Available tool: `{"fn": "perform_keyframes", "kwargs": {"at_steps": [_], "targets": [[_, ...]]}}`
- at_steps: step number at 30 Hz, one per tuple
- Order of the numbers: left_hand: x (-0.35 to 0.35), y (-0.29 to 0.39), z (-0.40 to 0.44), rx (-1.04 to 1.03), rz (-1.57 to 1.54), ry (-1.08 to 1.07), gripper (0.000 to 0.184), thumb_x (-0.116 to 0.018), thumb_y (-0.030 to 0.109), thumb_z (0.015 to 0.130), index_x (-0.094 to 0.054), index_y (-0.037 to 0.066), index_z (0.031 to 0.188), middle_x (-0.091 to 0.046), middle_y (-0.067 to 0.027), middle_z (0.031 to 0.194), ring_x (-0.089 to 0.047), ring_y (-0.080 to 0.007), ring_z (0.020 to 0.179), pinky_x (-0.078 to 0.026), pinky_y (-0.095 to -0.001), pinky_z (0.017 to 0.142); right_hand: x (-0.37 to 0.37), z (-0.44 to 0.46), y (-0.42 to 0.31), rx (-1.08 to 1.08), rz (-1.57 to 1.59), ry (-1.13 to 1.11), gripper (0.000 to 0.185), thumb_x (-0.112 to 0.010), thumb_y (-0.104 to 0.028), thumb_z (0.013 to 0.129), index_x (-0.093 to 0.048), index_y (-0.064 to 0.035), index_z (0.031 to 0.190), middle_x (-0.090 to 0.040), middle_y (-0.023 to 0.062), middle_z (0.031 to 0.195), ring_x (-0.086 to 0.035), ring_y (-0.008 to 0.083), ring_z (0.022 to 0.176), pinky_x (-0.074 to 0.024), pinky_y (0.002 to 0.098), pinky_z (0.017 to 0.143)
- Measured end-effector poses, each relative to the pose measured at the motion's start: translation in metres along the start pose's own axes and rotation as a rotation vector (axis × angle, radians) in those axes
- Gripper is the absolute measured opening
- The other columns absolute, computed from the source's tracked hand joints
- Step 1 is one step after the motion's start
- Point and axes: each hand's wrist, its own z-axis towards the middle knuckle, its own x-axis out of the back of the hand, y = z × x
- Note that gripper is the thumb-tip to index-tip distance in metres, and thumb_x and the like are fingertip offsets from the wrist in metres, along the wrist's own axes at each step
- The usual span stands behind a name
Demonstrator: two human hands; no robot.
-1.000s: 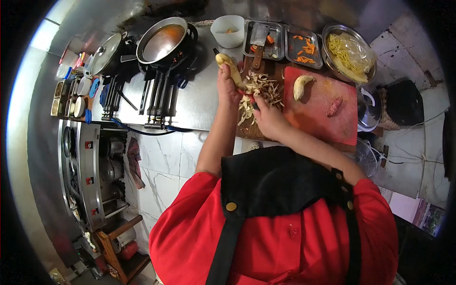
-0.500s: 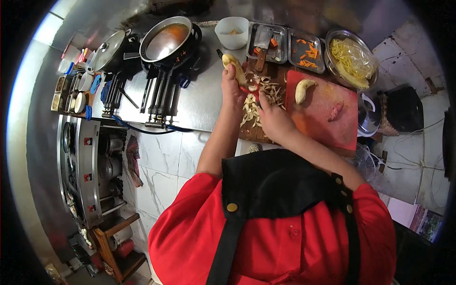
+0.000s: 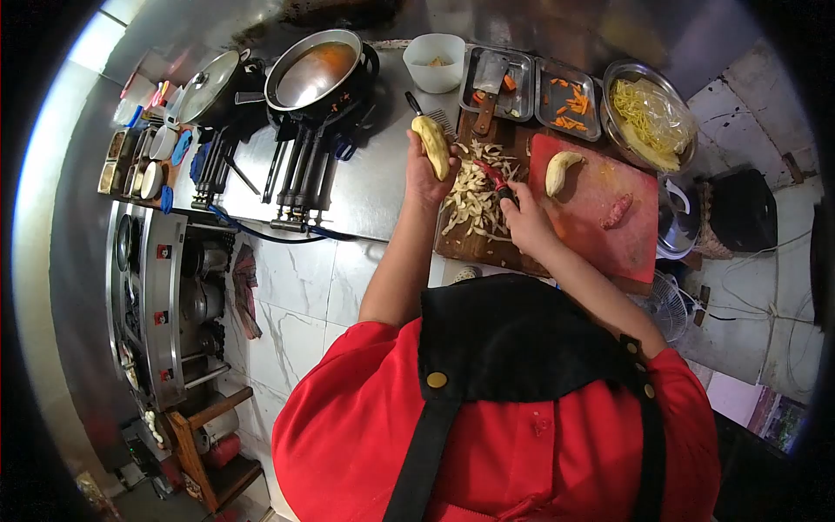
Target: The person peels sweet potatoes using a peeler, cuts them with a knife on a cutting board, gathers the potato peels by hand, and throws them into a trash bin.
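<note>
My left hand [image 3: 426, 181] is closed around a long, pale yellow sweet potato [image 3: 430, 146], largely bare of skin, above the left side of the wooden board. In my right hand [image 3: 528, 219] is a peeler [image 3: 497, 178] with a red head and dark handle, apart from the sweet potato. Beneath and between the hands lies a heap of peelings [image 3: 474, 198] on the wooden board [image 3: 452, 247]. A second pale, peeled sweet potato [image 3: 561, 172] and a smaller pinkish tuber [image 3: 617, 212] rest on the red cutting board [image 3: 600, 239] to the right.
A cleaver [image 3: 489, 87] lies across a metal tray; another tray [image 3: 570, 100] holds orange pieces. Beyond are a bowl of yellow noodles [image 3: 639, 104] and a white tub [image 3: 434, 65]. A pan of liquid [image 3: 315, 71] sits on the stove at left. A black-handled grater [image 3: 435, 117] lies behind my left hand.
The peeler has moved right, away from the sweet potato, with my right hand. My left hand has turned the sweet potato and more of it shows. The view has shifted slightly.
</note>
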Motion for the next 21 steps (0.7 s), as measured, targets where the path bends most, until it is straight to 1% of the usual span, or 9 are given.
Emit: {"fn": "perform_keyframes", "kwargs": {"at_steps": [2, 4, 6, 8, 9, 12, 14, 17, 21], "targets": [[0.002, -0.005, 0.001, 0.006, -0.001, 0.031, 0.047, -0.039, 0.050, 0.093, -0.053, 0.009, 0.110, -0.058, -0.0092, 0.102, -0.055, -0.0199, 0.084, -0.048, -0.0293, 0.063, 0.004, -0.002, -0.010, 0.009, 0.049, 0.024, 0.040, -0.047, -0.026, 0.092, -0.041, -0.0088, 0.128, -0.059, 0.0253, 0.105, -0.057, 0.0420, 0.098, -0.0447, 0.0448, 0.081], [-0.006, -0.011, 0.001, -0.068, 0.052, 0.263, 0.047, -0.040, 0.049, 0.093, -0.054, 0.008, 0.111, -0.058, -0.0095, 0.101, -0.055, -0.0200, 0.086, -0.048, -0.0282, 0.062, 0.007, -0.001, -0.017, 0.103, 0.029, 0.074, 0.040, -0.047, -0.026, 0.092, -0.040, -0.0090, 0.128, -0.060, 0.0252, 0.103, -0.057, 0.0421, 0.096, -0.0451, 0.0451, 0.080], [-0.009, -0.012, -0.003, -0.055, 0.088, 0.241, 0.049, -0.040, 0.051, 0.092, -0.054, 0.008, 0.110, -0.058, -0.0097, 0.100, -0.055, -0.0200, 0.084, -0.048, -0.0284, 0.062, 0.006, 0.003, -0.020, 0.197, 0.009, 0.120, 0.041, -0.047, -0.025, 0.092, -0.040, -0.0092, 0.129, -0.060, 0.0250, 0.102, -0.058, 0.0422, 0.095, -0.0455, 0.0455, 0.078], [-0.010, -0.011, -0.010, -0.042, 0.125, 0.223, 0.050, -0.041, 0.052, 0.092, -0.054, 0.007, 0.110, -0.058, -0.0098, 0.100, -0.056, -0.0201, 0.083, -0.048, -0.0286, 0.062, 0.005, 0.009, -0.021, 0.368, -0.046, 0.229, 0.039, -0.048, -0.022, 0.093, -0.039, -0.0107, 0.130, -0.058, 0.0154, 0.078, -0.059, 0.0249, 0.069, -0.0454, 0.0366, 0.067], [-0.011, -0.010, -0.013, -0.026, 0.116, 0.174, 0.052, -0.041, 0.052, 0.091, -0.053, 0.006, 0.113, -0.058, -0.0088, 0.096, -0.055, -0.0191, 0.078, -0.048, -0.0282, 0.061, 0.005, 0.010, -0.021, 0.366, -0.045, 0.229, 0.039, -0.048, -0.022, 0.093, -0.039, -0.0107, 0.130, -0.058, 0.0154, 0.078, -0.059, 0.0249, 0.069, -0.0454, 0.0366, 0.067], [-0.008, -0.004, -0.015, 0.029, 0.024, -0.005, 0.057, -0.040, 0.053, 0.091, -0.049, 0.004, 0.118, -0.056, -0.0066, 0.087, -0.054, -0.0167, 0.069, -0.048, -0.0269, 0.056, 0.011, 0.014, -0.023, 0.279, -0.069, 0.202, 0.041, -0.049, -0.023, 0.093, -0.038, -0.0113, 0.131, -0.056, 0.0114, 0.076, -0.056, 0.0198, 0.061, -0.0454, 0.0337, 0.056], [-0.004, 0.002, -0.017, 0.130, -0.108, -0.163, 0.058, -0.039, 0.050, 0.092, -0.045, 0.003, 0.125, -0.057, -0.0062, 0.081, -0.052, -0.0163, 0.060, -0.046, -0.0260, 0.050, 0.026, 0.016, -0.012, -0.247, 0.354, -0.245, 0.043, -0.052, -0.026, 0.091, -0.038, -0.0154, 0.130, -0.057, 0.0079, 0.075, -0.054, 0.0185, 0.052, -0.0426, 0.0329, 0.043], [-0.001, 0.009, -0.028, 0.168, -0.246, -0.299, 0.053, -0.036, 0.040, 0.094, -0.038, 0.002, 0.131, -0.057, -0.0067, 0.080, -0.052, -0.0164, 0.060, -0.047, -0.0263, 0.052, 0.048, 0.006, 0.020, -0.358, 0.617, -0.403, 0.041, -0.054, -0.026, 0.091, -0.039, -0.0166, 0.128, -0.047, -0.0005, 0.068, -0.041, 0.0063, 0.046, -0.0322, 0.0226, 0.035], [-0.009, 0.005, -0.034, 0.107, -0.124, -0.142, 0.046, -0.034, 0.032, 0.095, -0.039, 0.003, 0.130, -0.055, -0.0087, 0.089, -0.053, -0.0157, 0.065, -0.042, -0.0266, 0.049, 0.065, -0.018, 0.065, -0.372, 0.659, -0.400, 0.038, -0.054, -0.022, 0.091, -0.040, -0.0165, 0.126, -0.050, 0.0007, 0.070, -0.043, 0.0074, 0.045, -0.0331, 0.0224, 0.035]]}}
